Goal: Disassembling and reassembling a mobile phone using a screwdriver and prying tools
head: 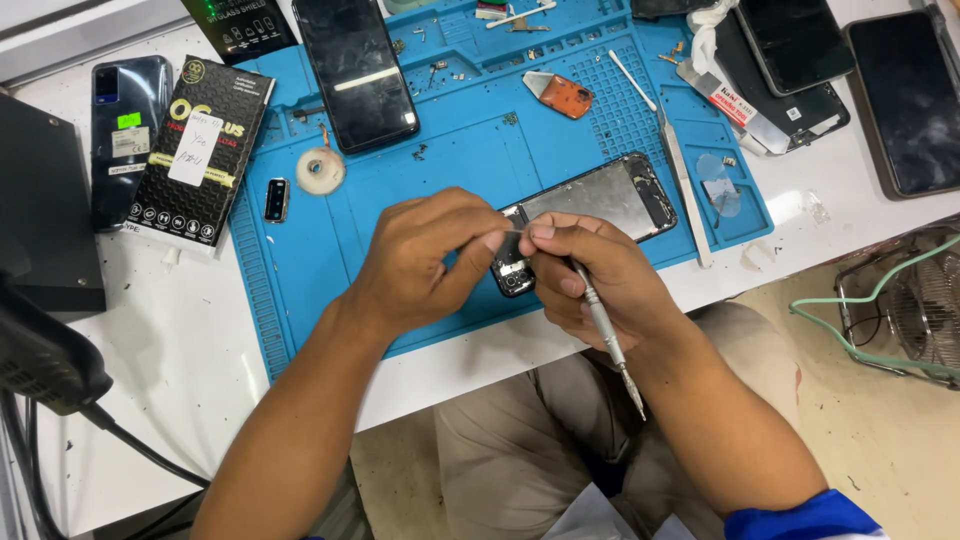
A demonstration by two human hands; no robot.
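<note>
Blue silicone covers the bench where the work sits: a repair mat (470, 150) with an opened phone (590, 205) lying face-down on it, back cover off and its insides showing. The phone's long axis runs from about eight o'clock, at the camera end nearest the person, up to two o'clock at the far end.

Both hands meet over that near end. The left hand (425, 260) comes in from seven o'clock, thumb and forefinger pinched narrowly together; something very small may be caught between them, though I cannot tell what. The right hand (595, 275) comes in from five o'clock, its fingertips pressed against the left's and just above the phone's camera corner. A slim metal screwdriver (605, 330) is tucked along the right palm, its tip pointing back toward the person at five o'clock, away from the phone.

The phone body stretches off from the pinch toward two o'clock. The two hands are about equally near.
</note>
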